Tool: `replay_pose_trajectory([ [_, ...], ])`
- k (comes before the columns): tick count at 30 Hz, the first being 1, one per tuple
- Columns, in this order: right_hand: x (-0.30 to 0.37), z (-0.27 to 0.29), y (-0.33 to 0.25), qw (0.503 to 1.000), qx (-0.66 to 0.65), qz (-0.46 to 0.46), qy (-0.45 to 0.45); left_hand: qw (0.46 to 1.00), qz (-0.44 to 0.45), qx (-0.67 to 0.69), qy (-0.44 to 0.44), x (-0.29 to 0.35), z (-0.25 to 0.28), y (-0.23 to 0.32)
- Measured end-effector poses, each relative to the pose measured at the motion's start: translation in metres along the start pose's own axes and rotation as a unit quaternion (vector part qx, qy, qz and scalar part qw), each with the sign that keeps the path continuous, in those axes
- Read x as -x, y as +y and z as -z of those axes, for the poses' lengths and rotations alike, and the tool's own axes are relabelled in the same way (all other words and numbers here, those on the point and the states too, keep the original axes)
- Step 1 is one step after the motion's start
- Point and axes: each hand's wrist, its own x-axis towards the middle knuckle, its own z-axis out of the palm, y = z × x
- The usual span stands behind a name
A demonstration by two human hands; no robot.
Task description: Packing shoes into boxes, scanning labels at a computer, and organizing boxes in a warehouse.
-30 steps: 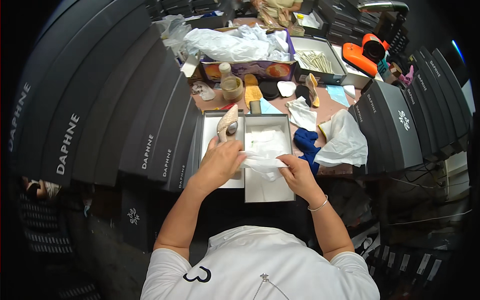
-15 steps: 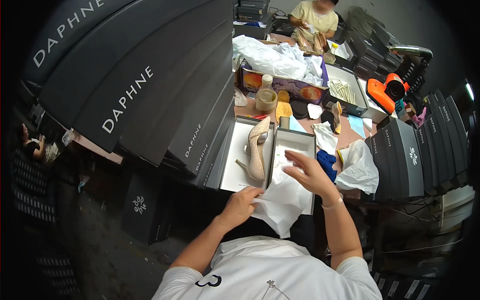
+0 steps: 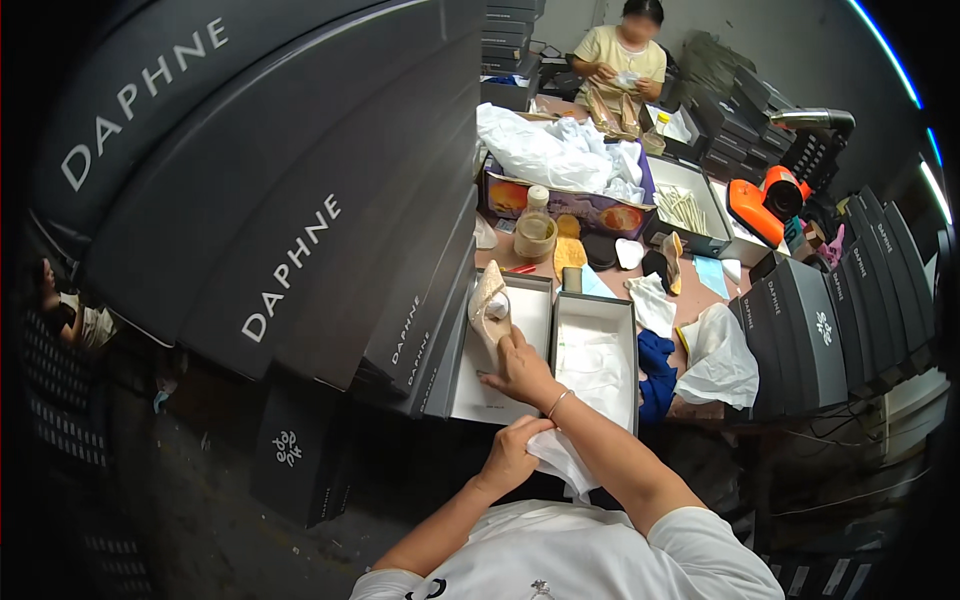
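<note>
Two hands of mine are at work low over the table's near edge, the right forearm crossing in front of the left hand. With my right hand [image 3: 520, 372] I hold the back part of a glittery beige shoe [image 3: 488, 312], fingers closed about it and the thumb out to the left. Its pointed toe faces away from me, and a round pale thing [image 3: 497, 305] shows at its opening. The shoe is over the left one of two shallow boxes, the white-lined tray [image 3: 530, 302]; I cannot tell whether it touches the bottom. My left hand [image 3: 512, 455] is pinched narrow on a thin white sheet [image 3: 565, 465], which hangs toward my lap, partly hidden by my right forearm.

Just beside the tray, the right box [image 3: 634, 355] has more white paper [image 3: 592, 355] in it. To its right lie a blue cloth [image 3: 655, 375], a white cloth [image 3: 652, 305] and a crumpled white bag [image 3: 722, 360]. Beyond the boxes stand a jar [image 3: 535, 240] and a bottle [image 3: 537, 200], near a yellow pad [image 3: 568, 258]. Tall stacks of dark boxes [image 3: 250, 240] rise on my left. Across the table sits a person in a yellow top [image 3: 600, 50], with a pair of shoes [image 3: 612, 115] before them.
</note>
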Motion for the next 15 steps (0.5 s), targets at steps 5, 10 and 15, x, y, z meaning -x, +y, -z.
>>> replay_pose_trajectory([
  [5,0.005,0.028,0.022,0.92,-0.385,-0.061,-0.026,0.93,0.169,0.315,-0.081,-0.018,-0.009,-0.02],
  [10,0.089,0.154,0.036,0.732,-0.679,0.022,0.05,0.893,0.224,0.39,-0.006,-0.106,0.007,-0.033],
  [15,0.208,0.218,0.045,0.717,-0.662,0.133,0.176,0.985,-0.129,0.054,0.099,-0.248,0.049,0.045],
])
